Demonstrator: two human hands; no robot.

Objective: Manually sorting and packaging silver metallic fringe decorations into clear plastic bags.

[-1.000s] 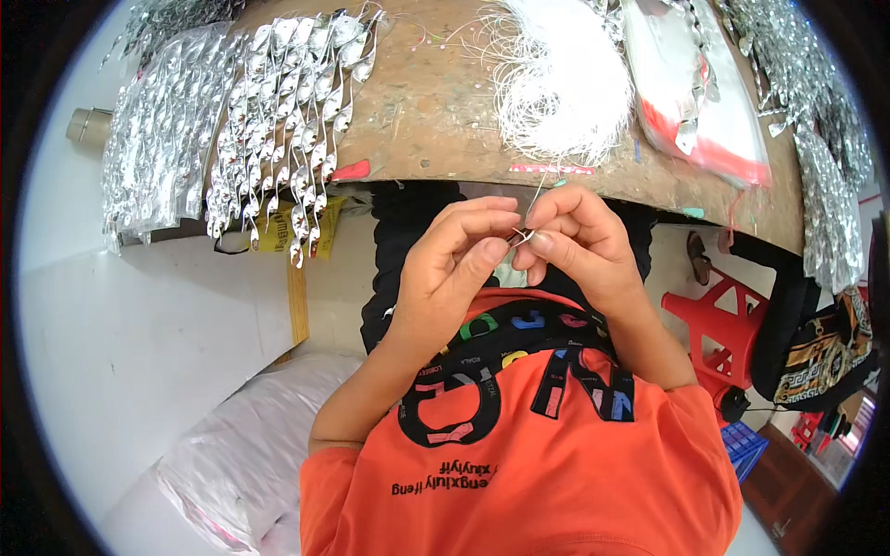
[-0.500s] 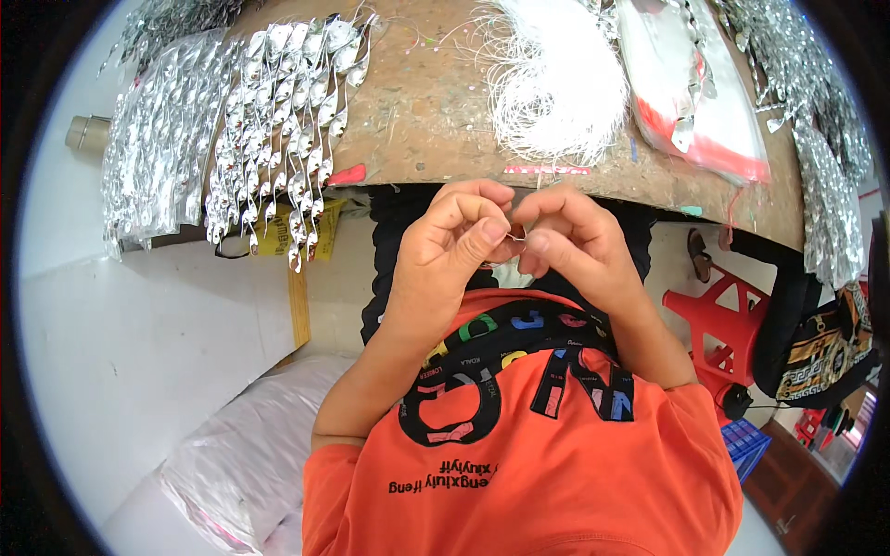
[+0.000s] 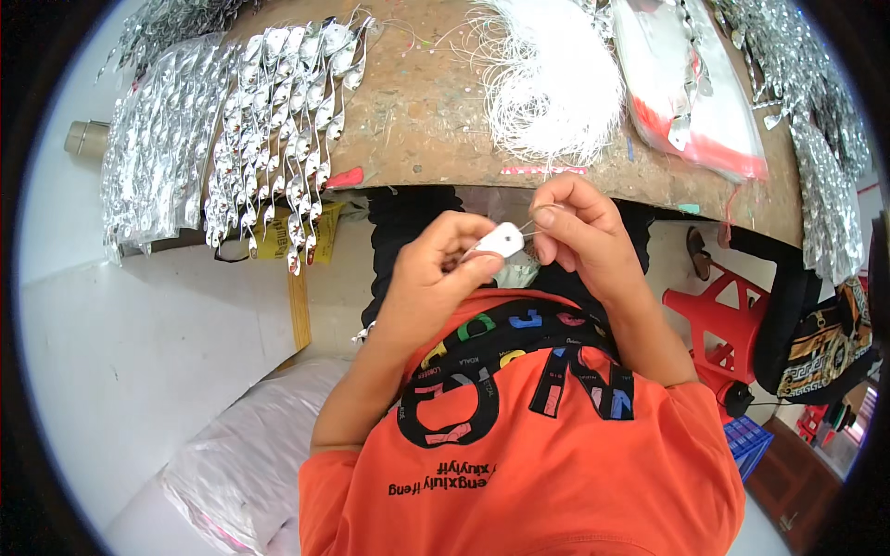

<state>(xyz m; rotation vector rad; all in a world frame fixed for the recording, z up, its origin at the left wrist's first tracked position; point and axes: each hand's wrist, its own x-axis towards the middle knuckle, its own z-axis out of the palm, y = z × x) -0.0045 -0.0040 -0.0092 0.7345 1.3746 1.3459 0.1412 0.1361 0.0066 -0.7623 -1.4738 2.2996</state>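
Between the thumb and fingers of my left hand is a small white tag with rounded corners and a dark hole near one end. My right hand pinches a thin string, which runs to the tag's hole end. Both hands are in front of the table's near edge, above my lap. A bit of something silvery shows beside my left forearm; the rest of it is hidden.
On the brown table lie a bundle of white strings, clear bags with red edges and silver twisted strips hanging over the edge. More silver strips hang at right. A red stool stands to the right, a plastic sack at lower left.
My hands have moved apart from a close pinch together. The white tag now shows in my left hand, and my right hand has drawn up and right with the string.
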